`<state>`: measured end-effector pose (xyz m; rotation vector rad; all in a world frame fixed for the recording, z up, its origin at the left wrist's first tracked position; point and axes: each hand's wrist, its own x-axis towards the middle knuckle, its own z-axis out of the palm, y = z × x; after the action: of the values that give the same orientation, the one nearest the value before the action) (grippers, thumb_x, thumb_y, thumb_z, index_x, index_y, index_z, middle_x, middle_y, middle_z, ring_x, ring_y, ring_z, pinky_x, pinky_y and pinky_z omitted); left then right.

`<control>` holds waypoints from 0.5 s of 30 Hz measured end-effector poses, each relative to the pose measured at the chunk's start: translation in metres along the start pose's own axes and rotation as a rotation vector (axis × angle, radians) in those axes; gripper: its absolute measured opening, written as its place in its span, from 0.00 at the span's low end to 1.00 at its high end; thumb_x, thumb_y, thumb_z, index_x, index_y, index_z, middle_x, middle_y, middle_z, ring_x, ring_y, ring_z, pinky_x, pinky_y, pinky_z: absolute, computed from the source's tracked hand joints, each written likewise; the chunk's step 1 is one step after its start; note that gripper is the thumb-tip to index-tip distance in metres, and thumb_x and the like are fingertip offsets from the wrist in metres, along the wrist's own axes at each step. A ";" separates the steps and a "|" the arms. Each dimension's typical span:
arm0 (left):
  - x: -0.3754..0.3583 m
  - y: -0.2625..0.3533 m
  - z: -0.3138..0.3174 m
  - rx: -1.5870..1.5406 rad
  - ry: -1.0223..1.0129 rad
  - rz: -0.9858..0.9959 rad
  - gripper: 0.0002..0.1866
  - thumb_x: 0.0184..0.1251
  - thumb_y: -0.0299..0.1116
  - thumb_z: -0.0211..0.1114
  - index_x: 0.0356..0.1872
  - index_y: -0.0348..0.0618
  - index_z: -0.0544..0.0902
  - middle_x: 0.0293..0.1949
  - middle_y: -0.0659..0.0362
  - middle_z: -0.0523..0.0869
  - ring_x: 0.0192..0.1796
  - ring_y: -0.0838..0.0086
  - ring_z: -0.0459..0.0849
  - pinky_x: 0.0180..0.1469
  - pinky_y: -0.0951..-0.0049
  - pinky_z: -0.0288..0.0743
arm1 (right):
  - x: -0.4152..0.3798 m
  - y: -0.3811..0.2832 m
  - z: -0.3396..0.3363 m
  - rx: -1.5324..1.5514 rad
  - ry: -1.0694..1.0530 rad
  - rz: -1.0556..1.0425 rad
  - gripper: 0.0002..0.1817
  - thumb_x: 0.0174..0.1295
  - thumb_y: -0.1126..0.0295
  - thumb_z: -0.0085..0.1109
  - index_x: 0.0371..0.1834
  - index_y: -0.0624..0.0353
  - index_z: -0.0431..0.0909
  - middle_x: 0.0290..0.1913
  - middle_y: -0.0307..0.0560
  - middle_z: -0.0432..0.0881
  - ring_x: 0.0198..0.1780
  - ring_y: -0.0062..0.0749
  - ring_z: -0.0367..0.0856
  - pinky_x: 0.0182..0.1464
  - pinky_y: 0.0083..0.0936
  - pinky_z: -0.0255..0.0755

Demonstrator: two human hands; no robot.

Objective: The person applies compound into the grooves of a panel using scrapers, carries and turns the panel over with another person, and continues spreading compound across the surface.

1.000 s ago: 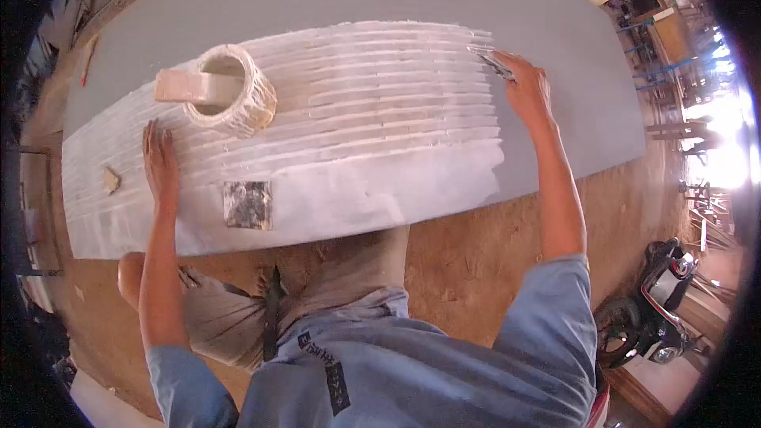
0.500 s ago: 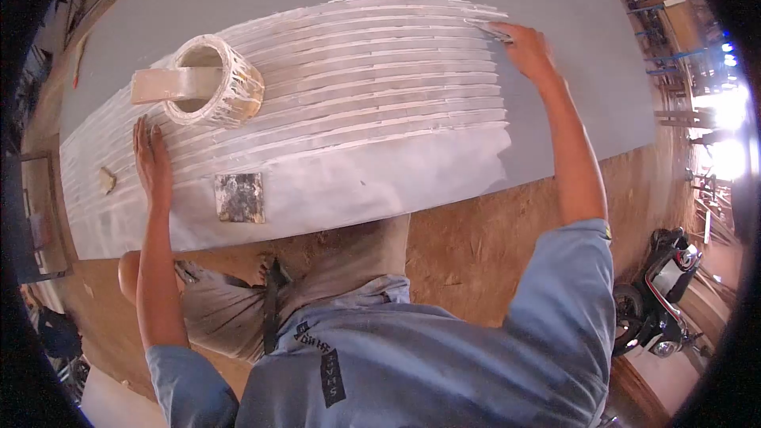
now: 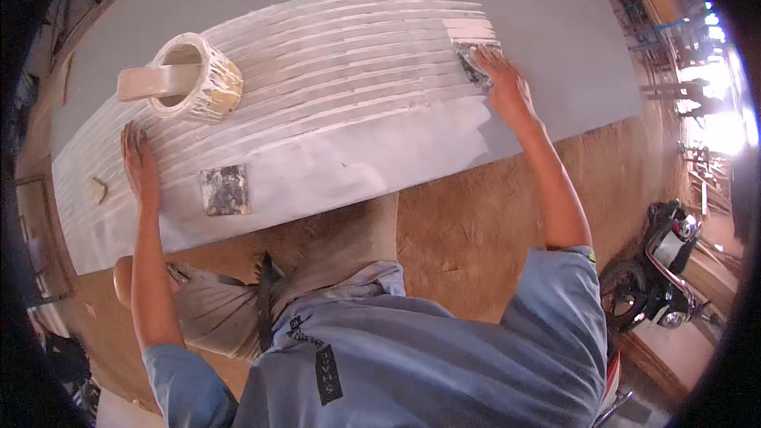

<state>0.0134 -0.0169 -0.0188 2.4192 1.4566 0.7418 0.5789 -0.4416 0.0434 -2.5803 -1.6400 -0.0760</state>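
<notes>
At the right end of the pale putty ridges, my right hand (image 3: 510, 89) grips a flat, dark-stained putty spreader (image 3: 469, 62) pressed to the large grey panel (image 3: 555, 24). Just beyond its blade lies a smooth whitish patch. My left hand (image 3: 141, 165) rests flat on the panel at the left, fingers stretched out and nothing in them. Close to those fingertips stands a putty-smeared bucket (image 3: 218, 87), with a wide pale paddle (image 3: 143, 84) jutting over its rim. A second square spreader (image 3: 225, 190) lies near the front edge.
A small yellowish lump (image 3: 98, 189) sits on the panel at far left. Brown ground (image 3: 468, 230) shows below the panel's front edge. A parked motorcycle (image 3: 654, 273) stands at right, with stacked timber (image 3: 709, 198) behind it.
My right hand has drawn the spreader toward me, across the ends of the ridges, leaving a flattened pale patch behind it. My left hand stays on the panel; the whole view has shifted slightly.
</notes>
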 end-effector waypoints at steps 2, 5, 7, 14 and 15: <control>0.002 -0.023 0.006 0.086 -0.010 0.101 0.28 0.80 0.44 0.49 0.72 0.35 0.67 0.74 0.46 0.67 0.77 0.55 0.61 0.77 0.61 0.53 | -0.032 -0.012 -0.009 0.003 -0.025 0.019 0.39 0.53 0.88 0.48 0.73 0.50 0.69 0.75 0.44 0.67 0.77 0.45 0.61 0.75 0.43 0.59; -0.001 -0.008 0.003 -0.029 -0.004 0.018 0.28 0.80 0.44 0.49 0.72 0.36 0.67 0.74 0.47 0.66 0.77 0.56 0.61 0.78 0.61 0.52 | -0.078 -0.022 -0.036 0.007 -0.115 0.090 0.40 0.49 0.90 0.49 0.70 0.51 0.72 0.71 0.49 0.72 0.73 0.47 0.68 0.75 0.41 0.59; -0.003 -0.001 0.005 -0.037 0.000 0.010 0.28 0.80 0.43 0.49 0.72 0.36 0.67 0.74 0.47 0.66 0.77 0.56 0.60 0.78 0.62 0.52 | -0.074 -0.010 -0.063 0.066 -0.150 0.131 0.38 0.49 0.89 0.49 0.69 0.52 0.73 0.69 0.49 0.75 0.70 0.48 0.71 0.73 0.40 0.63; -0.001 -0.011 0.010 0.010 0.004 -0.015 0.28 0.80 0.44 0.49 0.72 0.37 0.67 0.75 0.48 0.64 0.78 0.56 0.58 0.78 0.61 0.51 | 0.085 -0.017 -0.054 0.025 0.065 0.149 0.26 0.63 0.81 0.47 0.62 0.45 0.80 0.60 0.50 0.82 0.57 0.47 0.83 0.60 0.41 0.75; 0.000 -0.012 0.009 0.019 0.014 -0.019 0.28 0.80 0.44 0.49 0.72 0.37 0.67 0.75 0.48 0.64 0.78 0.56 0.58 0.78 0.61 0.51 | 0.111 -0.015 -0.049 0.008 0.037 0.170 0.26 0.62 0.80 0.49 0.62 0.45 0.80 0.59 0.50 0.83 0.56 0.47 0.83 0.59 0.42 0.75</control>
<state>0.0088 -0.0105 -0.0321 2.4150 1.4971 0.7460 0.6121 -0.3401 0.1022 -2.6826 -1.3991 -0.1050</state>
